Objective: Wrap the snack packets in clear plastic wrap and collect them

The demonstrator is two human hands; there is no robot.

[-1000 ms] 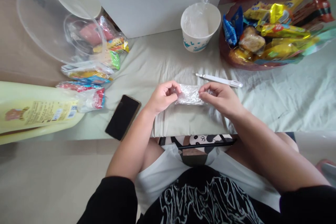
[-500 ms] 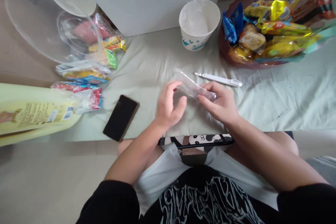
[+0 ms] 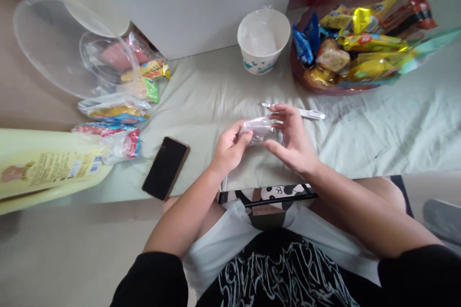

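A small clear plastic packet (image 3: 257, 129) is held above the pale green cloth (image 3: 378, 129) between both hands. My left hand (image 3: 230, 146) pinches its left end with thumb and fingers closed. My right hand (image 3: 290, 136) rests against the packet's right side, fingers mostly stretched and spread. A white pen-shaped tool (image 3: 300, 112) lies on the cloth just behind my right hand.
A white paper cup (image 3: 264, 41) lined with plastic stands behind, a red basket (image 3: 298, 74) of wrapped snacks to its right. A black phone (image 3: 165, 168) lies left, with snack packets (image 3: 113, 108), clear plastic lids (image 3: 46, 53) and a yellow bag (image 3: 43, 163) beyond.
My left hand let go of the packet half a second ago and has now pinched it again. My right hand's fingers have opened out. The packet has shifted slightly left.
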